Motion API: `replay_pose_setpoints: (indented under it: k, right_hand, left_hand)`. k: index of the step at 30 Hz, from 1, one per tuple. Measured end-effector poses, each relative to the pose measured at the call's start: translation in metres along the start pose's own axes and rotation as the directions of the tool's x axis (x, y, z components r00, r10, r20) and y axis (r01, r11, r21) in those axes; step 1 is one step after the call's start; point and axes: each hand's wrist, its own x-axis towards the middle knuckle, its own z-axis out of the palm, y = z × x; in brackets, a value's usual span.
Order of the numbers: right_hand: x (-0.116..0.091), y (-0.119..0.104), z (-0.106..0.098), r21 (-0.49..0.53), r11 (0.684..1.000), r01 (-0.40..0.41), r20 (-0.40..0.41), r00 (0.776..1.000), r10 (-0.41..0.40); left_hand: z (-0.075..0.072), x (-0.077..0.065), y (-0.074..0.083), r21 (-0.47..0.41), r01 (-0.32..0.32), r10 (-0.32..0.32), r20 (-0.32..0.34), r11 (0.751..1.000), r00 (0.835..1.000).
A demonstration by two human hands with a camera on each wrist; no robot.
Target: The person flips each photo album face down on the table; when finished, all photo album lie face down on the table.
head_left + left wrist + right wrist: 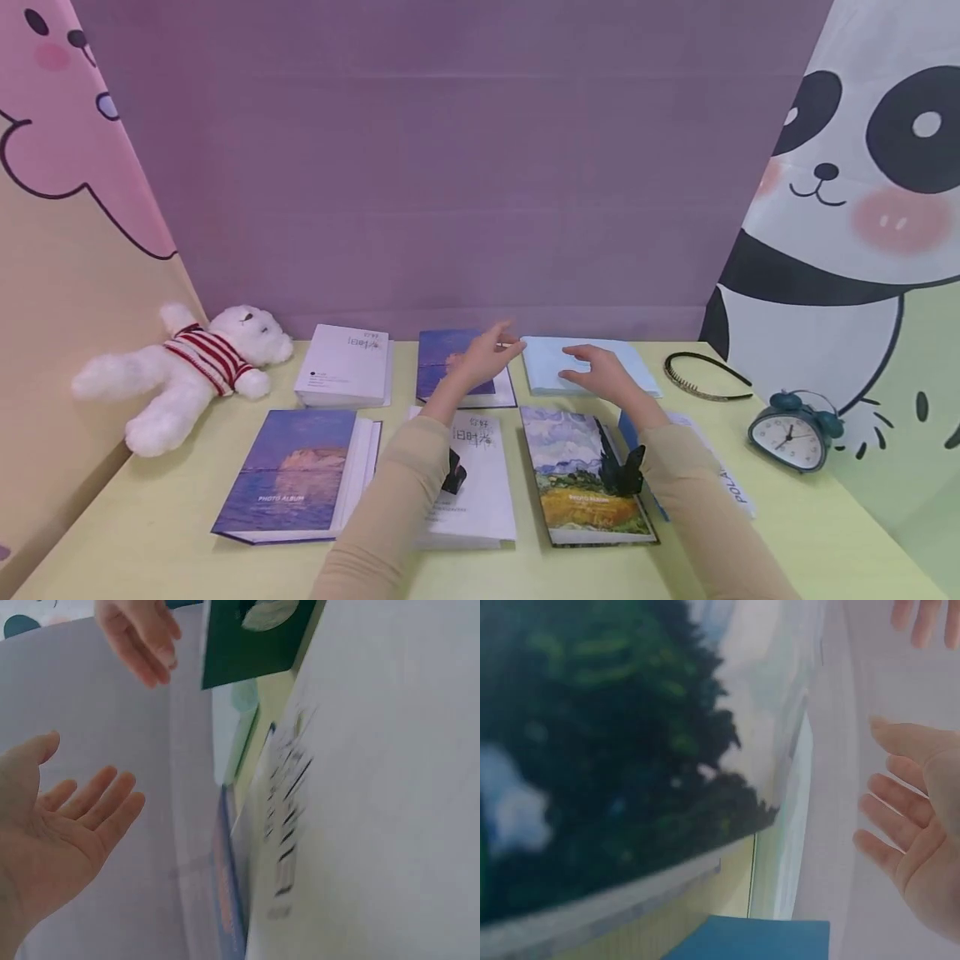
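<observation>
My left hand (486, 360) is held over the back-middle photo album (435, 358), which has a purple-blue seascape cover, with its fingers extended and nothing in them. To its right, my right hand (602, 373) is above a pale blue album (543, 371), its fingers loosely bent and its palm turned inward. Under the left forearm lies a white album (480, 492) with handwritten-style lettering, partly covered by the sleeve. The album with a painted wheat field and dark trees (573, 483) lies between the forearms. The left wrist view shows the left palm (64, 844) bare; the right palm (930, 825) holds nothing either.
Another white album (341, 362) stands back left, and a seascape album (300, 467) lies front left. A white plush bear (206, 358) leans at the left wall. On the right are a black headband (705, 392), an alarm clock (791, 433) and a partly hidden blue-and-white item (723, 471).
</observation>
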Motion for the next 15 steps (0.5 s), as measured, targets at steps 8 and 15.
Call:
replay_pose_setpoints:
  k: [8, 15]
  right_hand:
    - [0.004, -0.004, 0.005, 0.022, 0.998, -0.065, 0.135, 0.989, 0.061]
    - [0.002, 0.0, 0.006, 0.011, 0.988, -0.153, 0.267, 0.953, 0.144]
  left_hand:
    - [0.02, 0.005, -0.008, -0.009, 0.022, -0.022, 0.034, 1.0, 0.999]
    - [0.033, 0.01, -0.011, 0.023, 0.048, -0.05, 0.096, 0.999, 0.994]
